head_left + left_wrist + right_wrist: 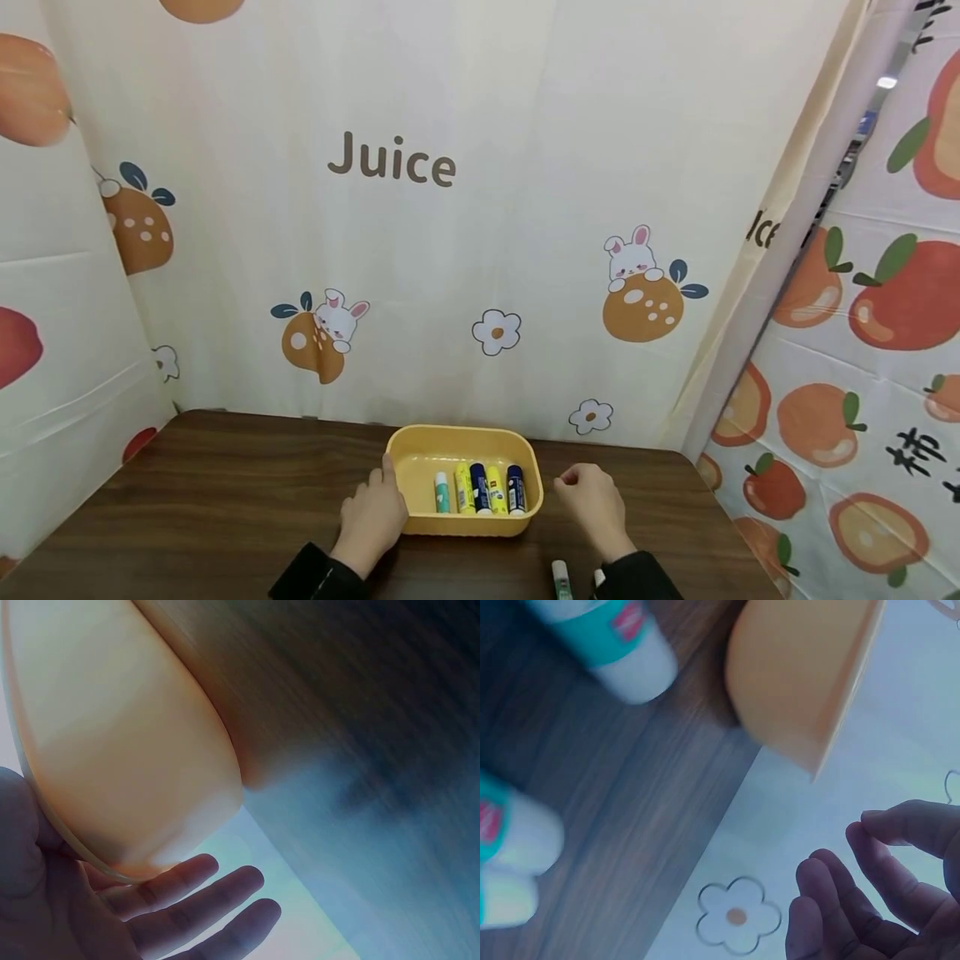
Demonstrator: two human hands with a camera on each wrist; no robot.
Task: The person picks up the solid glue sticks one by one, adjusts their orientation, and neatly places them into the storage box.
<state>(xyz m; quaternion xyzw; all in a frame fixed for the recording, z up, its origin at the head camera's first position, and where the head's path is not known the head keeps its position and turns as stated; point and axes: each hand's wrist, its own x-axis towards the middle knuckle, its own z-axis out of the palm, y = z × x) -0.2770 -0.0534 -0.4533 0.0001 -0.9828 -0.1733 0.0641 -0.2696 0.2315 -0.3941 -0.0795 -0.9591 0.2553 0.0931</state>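
My left hand (375, 510) rests against the left side of a yellow plastic bin (465, 525), index finger raised along its rim. In the left wrist view the other fingers (195, 911) extend loosely beside the bin wall. Inside the bin lie several glue sticks: a teal one (442, 493), yellow ones (465, 490) and dark blue ones (516, 490). Right of the bin hovers my right hand (594, 504), apart from it and holding nothing. Its thumb and index tips touch; the other fingers (814, 881) are loosely bent.
White-capped teal glue sticks lie on the brown wooden table (247, 483); one (561, 579) is near the right sleeve, another (599, 577) partly behind it. The right wrist view shows more caps (529, 832). A fruit-printed curtain (525, 250) stands behind the table.
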